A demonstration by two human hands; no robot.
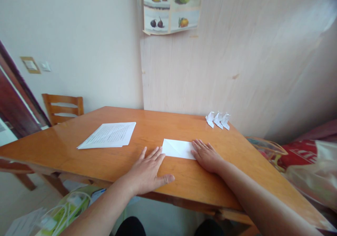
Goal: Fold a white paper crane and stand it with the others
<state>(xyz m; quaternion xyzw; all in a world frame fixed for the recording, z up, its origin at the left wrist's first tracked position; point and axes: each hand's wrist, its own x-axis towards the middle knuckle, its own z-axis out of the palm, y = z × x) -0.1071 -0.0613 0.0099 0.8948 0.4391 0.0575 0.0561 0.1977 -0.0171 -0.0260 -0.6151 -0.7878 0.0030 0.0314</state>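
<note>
A folded white sheet of paper, roughly rectangular with faint diagonal creases, lies flat on the wooden table in front of me. My right hand rests palm down over its right end, fingers stretched out. At the paper's left edge are the fingertips of my left hand, which is spread with the thumb pointing right; whether they press on the paper I cannot tell. Neither hand grips anything.
A stack of printed sheets lies on the table to the left. Several folded paper figures stand at the back right. A wooden chair is beyond the left side. Bags sit right of the table; a power strip with cables is below left.
</note>
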